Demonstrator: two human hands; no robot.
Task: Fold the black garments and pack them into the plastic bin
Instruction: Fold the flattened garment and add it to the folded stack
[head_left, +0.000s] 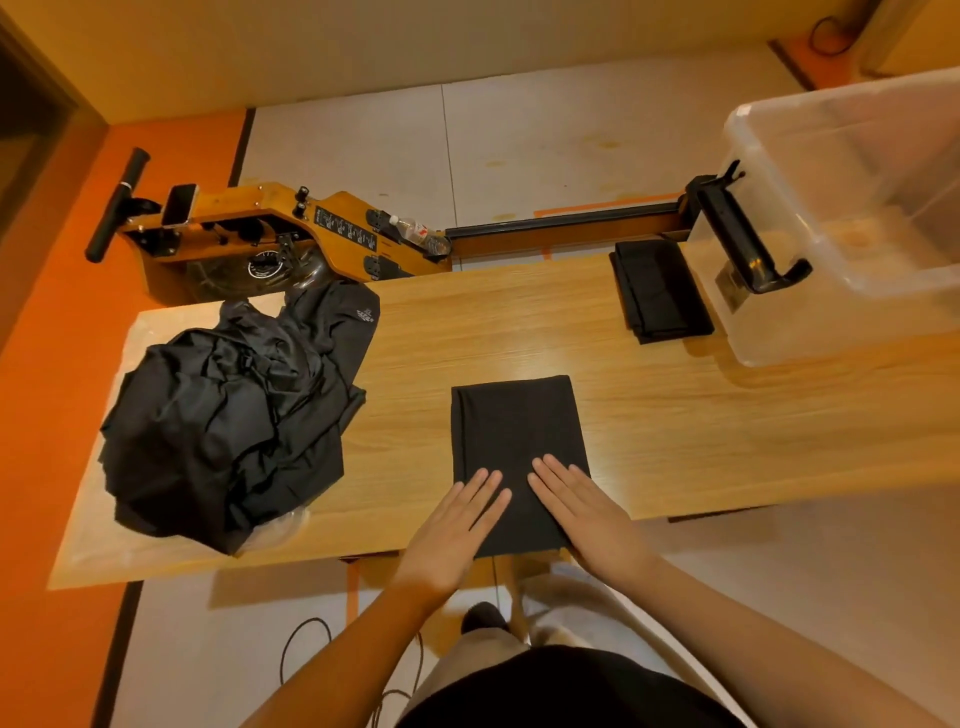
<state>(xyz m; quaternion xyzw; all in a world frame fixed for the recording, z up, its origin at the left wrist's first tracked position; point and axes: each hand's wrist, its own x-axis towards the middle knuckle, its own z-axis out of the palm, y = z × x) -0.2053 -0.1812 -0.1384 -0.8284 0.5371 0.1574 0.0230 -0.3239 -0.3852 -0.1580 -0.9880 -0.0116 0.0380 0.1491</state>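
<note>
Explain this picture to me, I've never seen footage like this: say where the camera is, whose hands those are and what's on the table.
One camera, worn on a person's head, looks down at their own bare hands; there is no robot. The left hand and right hand press flat on a folded black garment on the long wooden table, gripping nothing. Left of it lies a crumpled pile of black garments; farther right, a smaller folded black stack lies beside the clear plastic bin.
</note>
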